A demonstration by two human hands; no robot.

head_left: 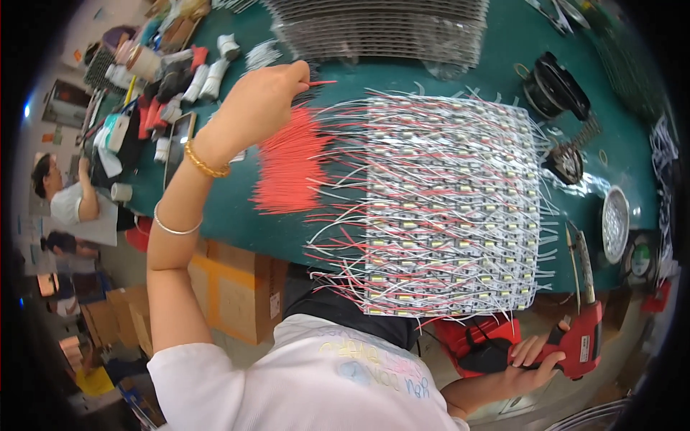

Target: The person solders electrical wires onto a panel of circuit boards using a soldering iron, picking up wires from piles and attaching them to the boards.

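Observation:
My left hand (277, 90) is closed in a pinch on a thin red wire-like piece (323, 82), just above the far end of a pile of similar red pieces (291, 161). Right of the pile lies a panel of small white LED boards (453, 208), with red and white wires sticking out along its left side. At the lower right, my right hand (532, 360) is wrapped round the grip of a red soldering gun (581, 341). Its long metal tip (586, 269) points up beside the panel's near right corner, apart from it.
A tall stack of panels (381, 32) stands at the back of the green table (237, 233). To the right are a black container (553, 86), a coil holder (568, 161) and a metal dish (615, 226). Wire bundles (213, 79) lie far left. Cardboard boxes (233, 287) stand below.

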